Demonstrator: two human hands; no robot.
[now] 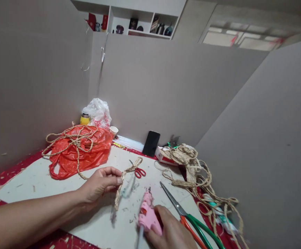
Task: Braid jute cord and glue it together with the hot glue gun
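My left hand (102, 185) pinches a short length of braided straw cord (120, 188) between thumb and fingers, above the pale board. The cord's upper end bends to the right, close to small red-handled scissors (140, 172). My right hand (172, 228) is wrapped round a pink glue gun (148, 212), its nozzle pointing away from me and a pale glue stick coming out of the back. Right beside that hand lie large scissors (183, 211) with one orange and one green handle, their blades pointing up and left.
A pale board (93, 221) covers much of the red tabletop. Braided cord lies over a red plastic bag (98, 148) on the left. More cord (192, 166) is heaped at right. A phone (151, 143) leans at the back, near a paper cup (114, 130).
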